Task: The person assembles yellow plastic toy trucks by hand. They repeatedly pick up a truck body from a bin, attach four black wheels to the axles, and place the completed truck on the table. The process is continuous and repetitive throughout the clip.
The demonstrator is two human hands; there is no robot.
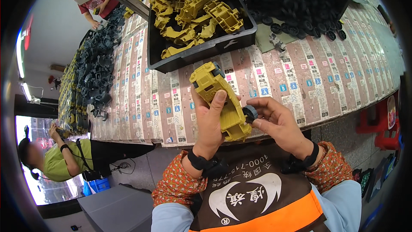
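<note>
My left hand [207, 122] is wrapped round a mustard-yellow toy truck body [231, 114], thumb across its middle. The truck is tilted, its far end pointing up and to the left. Dark wheels show at that far end, one of them [218, 69] on its right side. At the near right side, my right hand [283, 129] pinches a black-and-grey wheel [249, 112] between thumb and fingers. The wheel is against the truck's side; whether it is seated on an axle I cannot tell. Part of the truck's left side is hidden by my left hand.
Beyond my hands stands a black bin [206, 53] heaped with yellow truck bodies. Loose black wheels [296, 30] spill from a dark container at the far right. Dark grey parts [96, 60] pile up at left, near two other people. Red stools [375, 122] stand right of the table.
</note>
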